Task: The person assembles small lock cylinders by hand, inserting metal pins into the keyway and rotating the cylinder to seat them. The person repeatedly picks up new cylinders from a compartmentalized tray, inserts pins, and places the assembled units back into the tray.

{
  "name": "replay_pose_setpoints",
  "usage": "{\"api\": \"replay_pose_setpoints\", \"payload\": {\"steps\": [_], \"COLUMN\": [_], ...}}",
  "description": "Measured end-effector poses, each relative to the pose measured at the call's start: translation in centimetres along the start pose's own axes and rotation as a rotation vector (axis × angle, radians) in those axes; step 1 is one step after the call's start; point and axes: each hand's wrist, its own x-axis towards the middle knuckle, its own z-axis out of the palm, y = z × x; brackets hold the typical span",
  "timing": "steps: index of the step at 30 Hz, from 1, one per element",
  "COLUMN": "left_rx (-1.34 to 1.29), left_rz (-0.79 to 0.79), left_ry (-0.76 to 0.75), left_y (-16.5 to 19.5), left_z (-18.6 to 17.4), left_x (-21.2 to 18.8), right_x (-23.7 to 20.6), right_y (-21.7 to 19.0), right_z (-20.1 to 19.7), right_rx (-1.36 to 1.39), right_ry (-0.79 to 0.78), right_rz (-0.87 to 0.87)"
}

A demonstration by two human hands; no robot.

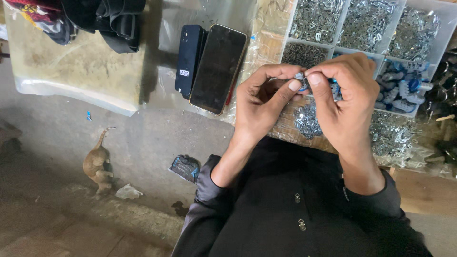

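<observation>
Over plastic-covered table (85,62), dirt floor (143,147)

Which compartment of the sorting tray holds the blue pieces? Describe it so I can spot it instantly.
Start at the white divided tray at the top right of the table. Go to its near row, right end, just beyond the right hand. That compartment of blue and white pieces is the only coloured one; its neighbours hold plain silver metal bits.

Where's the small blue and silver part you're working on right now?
In the head view, the small blue and silver part is pinched between the fingertips of the left hand and right hand, right of centre, just in front of the compartment tray.
</observation>
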Motion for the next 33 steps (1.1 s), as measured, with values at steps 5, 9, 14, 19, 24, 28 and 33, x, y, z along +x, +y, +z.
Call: {"api": "replay_pose_setpoints", "payload": {"steps": [5,9,14,19,24,28,33], "left_rx": [0.105,0.066,-0.060,-0.044,0.034,-0.032,-0.166], "left_rz": [0.049,0.023,-0.023,-0.003,0.024,-0.004,-0.045], "left_ry": [0.003,-0.009,0.004,-0.004,-0.014,-0.047,-0.095], "left_y": [-0.2,-0.1,0.1,0.0,-0.4,-0.6,-0.7], "left_z": [0.0,-0.3,-0.2,-0.1,-0.2,-0.3,0.2], "left_x": [-0.2,0.0,0.0,-0.1,-0.2,-0.1,0.0], "right_x": [0.3,0.4,-0.4,-0.5,-0.2,-0.9,-7.3], "right_y": [-0.4,-0.2,0.0,-0.1,-0.3,1.4,9.2], "right_z": [-0.1,-0.5,-0.5,-0.4,-0.8,-1.1,-3.8], "right_rx": [0.056,0.102,0.167,0.015,-0.163,-0.122,0.048], "right_ry": [0.009,-0.034,-0.055,-0.028,-0.035,0.011,0.218], "right_rz": [0.021,0.029,0.109,0.016,-0.098,-0.083,0.136]}}
